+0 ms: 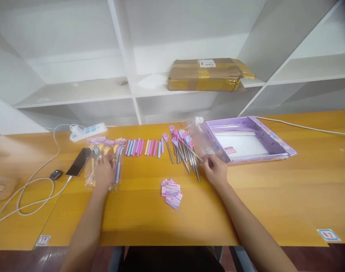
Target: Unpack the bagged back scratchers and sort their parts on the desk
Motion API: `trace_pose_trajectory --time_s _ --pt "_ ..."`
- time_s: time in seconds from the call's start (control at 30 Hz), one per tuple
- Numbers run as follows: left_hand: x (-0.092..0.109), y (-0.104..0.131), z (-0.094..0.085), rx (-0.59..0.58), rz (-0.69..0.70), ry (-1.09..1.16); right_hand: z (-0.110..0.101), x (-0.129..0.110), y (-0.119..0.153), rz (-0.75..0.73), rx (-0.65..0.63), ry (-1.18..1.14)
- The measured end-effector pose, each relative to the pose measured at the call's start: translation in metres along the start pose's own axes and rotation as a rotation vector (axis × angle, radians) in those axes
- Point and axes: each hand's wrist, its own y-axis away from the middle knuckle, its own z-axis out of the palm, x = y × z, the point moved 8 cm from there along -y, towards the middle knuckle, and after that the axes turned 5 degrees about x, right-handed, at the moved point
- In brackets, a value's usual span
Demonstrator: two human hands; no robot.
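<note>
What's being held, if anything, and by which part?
The right hand holds a silver metal rod by its bare end; whether the left hand grips the clear plastic packets beneath is unclear.

Free tabletop (150, 228) between forearms (251, 226), scratcher heap (186, 148) and cards (171, 189) beyond

Workroom-like space, long wood-toned table (138, 223), white shelving (186, 41), taped carton (200, 77), power strip (90, 131)

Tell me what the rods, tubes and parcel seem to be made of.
Rods: probably metal, polished, from their silvery shine.
Tubes: likely plastic, smooth, given their even, bright colour; foam is possible.
Parcel: apparently cardboard, matte, from its brown, boxy sides under glossy tape.
</note>
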Motion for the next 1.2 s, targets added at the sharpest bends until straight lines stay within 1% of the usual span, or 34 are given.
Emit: trace_pose_trajectory --time_s 0.13,0.23,0.4,0.5,0.57,0.6,0.63,0.67,0.7,0.77,0.8,0.83,0.9,0.93,0.97,1.0,1.07,1.13,1.2 --pt "0.002 0.003 0.001 -0.022 -0.046 -0.056 0.003 -0.001 0.0 -0.002 -0.019 0.001" --pt "0.004 0.002 0.003 -0.042 -0.061 -0.01 0.004 -0.001 0.0 0.009 -0.035 -0.007" --pt "-0.002 -0.004 0.002 -0.002 -0.075 0.22 0.005 -0.001 0.0 0.028 -0.047 -0.019" --pt "-0.009 -0.004 -0.003 -0.004 -0.125 0.337 0.004 0.0 0.0 0.045 -0.038 -0.031" --pt "-0.008 -0.001 -0.01 -0.031 -0.134 0.413 0.002 0.001 0.001 0.063 -0.029 -0.046" --pt "-0.003 0.002 -0.014 -0.07 -0.124 0.46 0.002 0.001 0.001 0.075 -0.026 -0.058" --pt "0.006 0.007 -0.016 -0.144 -0.102 0.515 0.001 0.001 0.002 0.089 -0.029 -0.077" --pt "0.019 0.014 -0.017 -0.257 -0.069 0.579 0.002 0.0 0.003 0.104 -0.04 -0.108" --pt "0.035 0.024 -0.017 -0.395 -0.03 0.645 0.004 -0.001 0.004 0.121 -0.065 -0.158" --pt "0.08 0.053 -0.02 -0.705 0.103 0.773 0.013 -0.01 0.007 0.149 -0.167 -0.32" --pt "0.103 0.068 -0.023 -0.814 0.187 0.816 0.02 -0.018 0.01 0.156 -0.243 -0.421" --pt "0.127 0.082 -0.028 -0.889 0.289 0.846 0.027 -0.027 0.014 0.154 -0.329 -0.521" --pt "0.168 0.106 -0.033 -1.002 0.462 0.908 0.043 -0.049 0.025 0.136 -0.51 -0.671" --pt "0.184 0.118 -0.032 -1.072 0.517 0.946 0.051 -0.058 0.031 0.127 -0.585 -0.704" --pt "0.197 0.127 -0.03 -1.137 0.537 1.002 0.057 -0.066 0.037 0.122 -0.638 -0.712" --pt "0.206 0.133 -0.026 -1.197 0.531 1.071 0.061 -0.071 0.042 0.12 -0.658 -0.701" --pt "0.214 0.141 -0.017 -1.275 0.461 1.223 0.065 -0.075 0.047 0.113 -0.619 -0.648" --pt "0.213 0.144 -0.009 -1.319 0.361 1.327 0.063 -0.076 0.047 0.111 -0.543 -0.615" --pt "0.205 0.145 -0.002 -1.344 0.25 1.352 0.063 -0.075 0.048 0.145 -0.522 -0.631"
